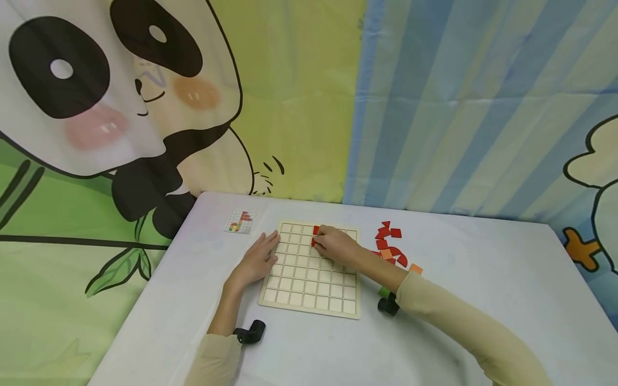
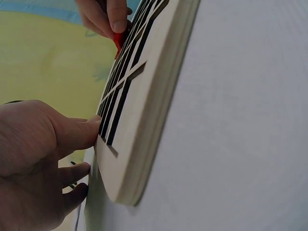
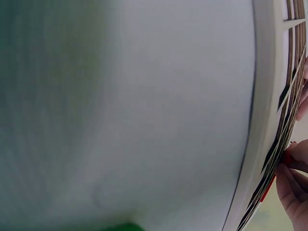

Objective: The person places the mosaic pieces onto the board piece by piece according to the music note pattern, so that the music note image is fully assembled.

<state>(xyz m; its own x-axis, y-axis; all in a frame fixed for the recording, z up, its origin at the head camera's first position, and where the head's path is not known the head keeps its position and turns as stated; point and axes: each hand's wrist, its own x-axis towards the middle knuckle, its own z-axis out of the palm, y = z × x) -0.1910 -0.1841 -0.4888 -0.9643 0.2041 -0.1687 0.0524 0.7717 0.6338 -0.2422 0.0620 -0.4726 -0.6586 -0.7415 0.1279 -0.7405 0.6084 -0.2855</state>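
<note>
A pale wooden board (image 1: 299, 273) with a raised square grid lies on the white table. My left hand (image 1: 256, 257) rests along its upper left edge, fingers fairly straight. In the left wrist view, the left thumb (image 2: 79, 134) touches the board's side. Over the upper part of the grid, my right hand (image 1: 338, 245) pinches a small red tile (image 1: 314, 242), partly hidden by the fingertips. Another red tile (image 1: 316, 230) sits in the grid just above it. The right wrist view also shows the pinched red tile (image 3: 287, 157) close to the board.
Several red pieces (image 1: 396, 233), squares, triangles and curved ones, lie loosely right of the board, with orange squares (image 1: 416, 268) among and near them. A green piece (image 1: 384, 292) is partly covered by the right forearm. A card with a coloured grid pattern (image 1: 240, 222) lies at the upper left.
</note>
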